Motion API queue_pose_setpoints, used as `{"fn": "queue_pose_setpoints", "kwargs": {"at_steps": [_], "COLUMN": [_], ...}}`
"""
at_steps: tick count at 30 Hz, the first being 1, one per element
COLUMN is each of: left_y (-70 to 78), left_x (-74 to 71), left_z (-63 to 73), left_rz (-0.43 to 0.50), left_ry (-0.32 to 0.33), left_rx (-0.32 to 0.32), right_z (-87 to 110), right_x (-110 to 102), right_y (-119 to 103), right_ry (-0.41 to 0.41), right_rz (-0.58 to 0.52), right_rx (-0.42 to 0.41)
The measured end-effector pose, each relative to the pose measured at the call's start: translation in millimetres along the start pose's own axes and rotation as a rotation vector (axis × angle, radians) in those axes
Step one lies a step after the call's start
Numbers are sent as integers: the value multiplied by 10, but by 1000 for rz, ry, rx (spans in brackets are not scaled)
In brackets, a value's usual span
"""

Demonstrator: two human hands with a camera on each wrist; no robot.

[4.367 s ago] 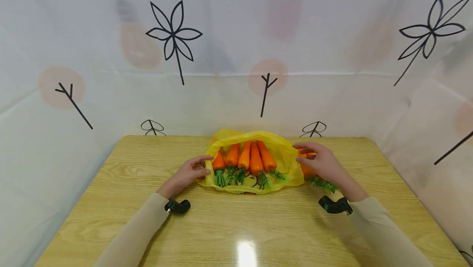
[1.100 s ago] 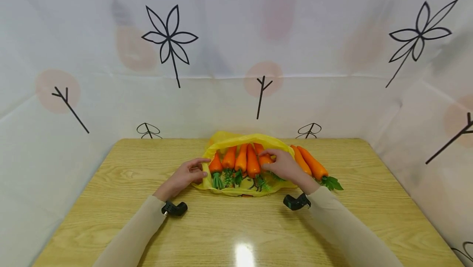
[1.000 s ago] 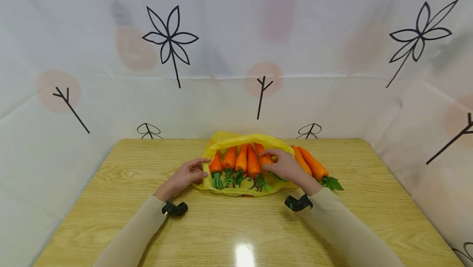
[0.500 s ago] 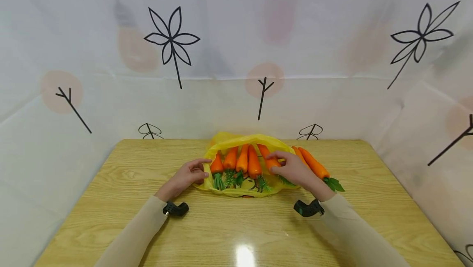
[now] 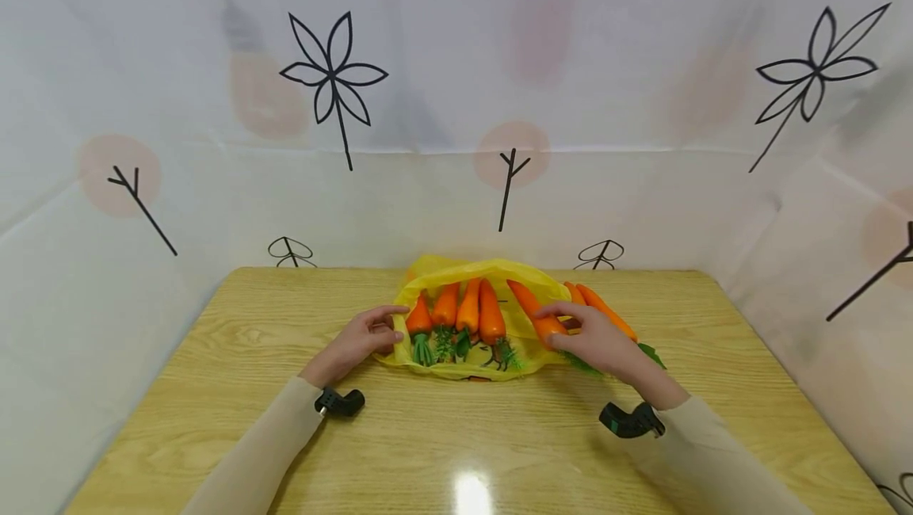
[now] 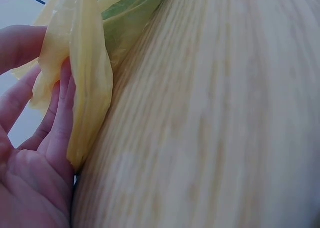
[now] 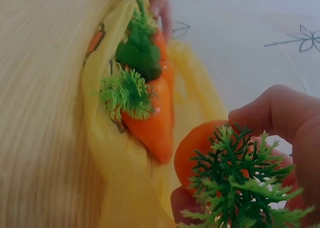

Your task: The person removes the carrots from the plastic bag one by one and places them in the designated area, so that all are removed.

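Note:
A yellow plastic bag [image 5: 456,372] lies on its side with its mouth facing me. Several orange carrots [image 5: 491,313] with green tops sit in a row inside it. My left hand [image 5: 354,345] holds the left edge of the mouth; in the left wrist view, thumb and fingers lie on either side of the film [image 6: 90,87]. My right hand [image 5: 602,345] grips one carrot [image 5: 531,309] by its thick end, at the right side of the mouth. Its tip still points into the bag. In the right wrist view its leafy top [image 7: 240,183] hides part of the fingers.
More carrots [image 5: 606,310] lie on the wooden table [image 5: 399,452] just right of the bag, partly hidden by my right hand. A white patterned cloth [image 5: 399,206] hangs behind the table and along both sides.
Over the last second my right hand has drawn the carrot rightward, away from the row, toward the bag's right edge. Earlier that hand was at the bag's right rim. The left hand stays put.

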State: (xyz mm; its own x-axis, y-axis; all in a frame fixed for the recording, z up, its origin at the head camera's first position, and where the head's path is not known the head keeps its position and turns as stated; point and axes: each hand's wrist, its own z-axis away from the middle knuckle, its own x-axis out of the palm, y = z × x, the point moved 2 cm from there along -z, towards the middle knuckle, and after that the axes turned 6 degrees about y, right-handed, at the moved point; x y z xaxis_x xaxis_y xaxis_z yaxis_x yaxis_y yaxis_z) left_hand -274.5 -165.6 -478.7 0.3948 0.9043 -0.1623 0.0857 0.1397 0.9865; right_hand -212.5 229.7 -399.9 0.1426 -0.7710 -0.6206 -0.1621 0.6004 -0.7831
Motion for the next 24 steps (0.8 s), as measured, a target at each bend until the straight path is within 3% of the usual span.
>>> {"fn": "queue_pose_setpoints", "kwargs": {"at_steps": [14, 24], "left_y": [2, 23], "left_x": [0, 9], "left_z": [-10, 1], "left_rz": [-11, -14], "left_ry": [5, 5], "left_rx": [1, 3], "right_z": [216, 368], "right_x": [-176, -316], "right_y": [102, 163], "right_ry": [-54, -69], "right_rz": [-59, -106], "right_rx": [-99, -100]}}
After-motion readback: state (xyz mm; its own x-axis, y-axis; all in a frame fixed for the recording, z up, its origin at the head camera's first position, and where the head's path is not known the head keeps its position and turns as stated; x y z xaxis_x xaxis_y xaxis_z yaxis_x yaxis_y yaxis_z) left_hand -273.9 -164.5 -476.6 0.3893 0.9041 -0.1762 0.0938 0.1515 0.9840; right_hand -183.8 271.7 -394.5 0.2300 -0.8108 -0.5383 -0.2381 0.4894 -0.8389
